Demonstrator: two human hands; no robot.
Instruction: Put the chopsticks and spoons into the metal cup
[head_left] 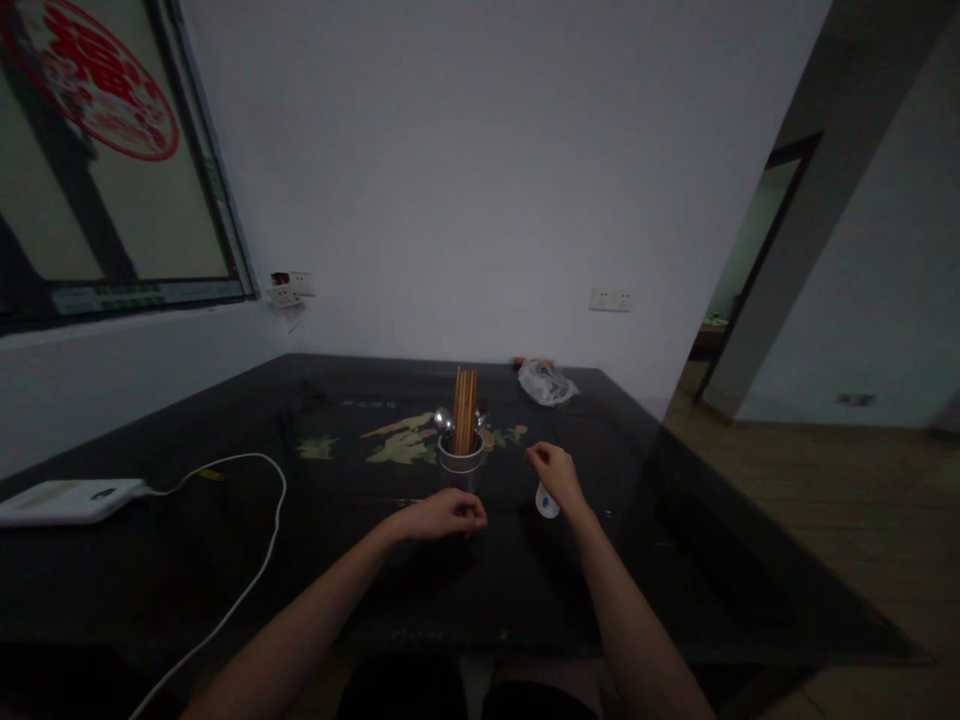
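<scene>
My right hand (556,474) is closed on a white soup spoon (547,502) with a blue mark, its bowl end hanging below the fingers. To the left of it stands a metal-looking utensil cup (460,466), upright on the table. A bundle of wooden chopsticks (465,410) rises out of the cup, with a shiny metal spoon (443,420) leaning at its left side and another piece of metal cutlery at its right. My left hand (448,514) is just in front of the cup with its fingers curled in, and nothing shows in them.
The dark glossy table (630,570) has a printed plant pattern. A crumpled clear plastic bag (547,383) lies near the back wall. On the left a white power bank (71,502) trails a white cable (279,510) across the table toward me.
</scene>
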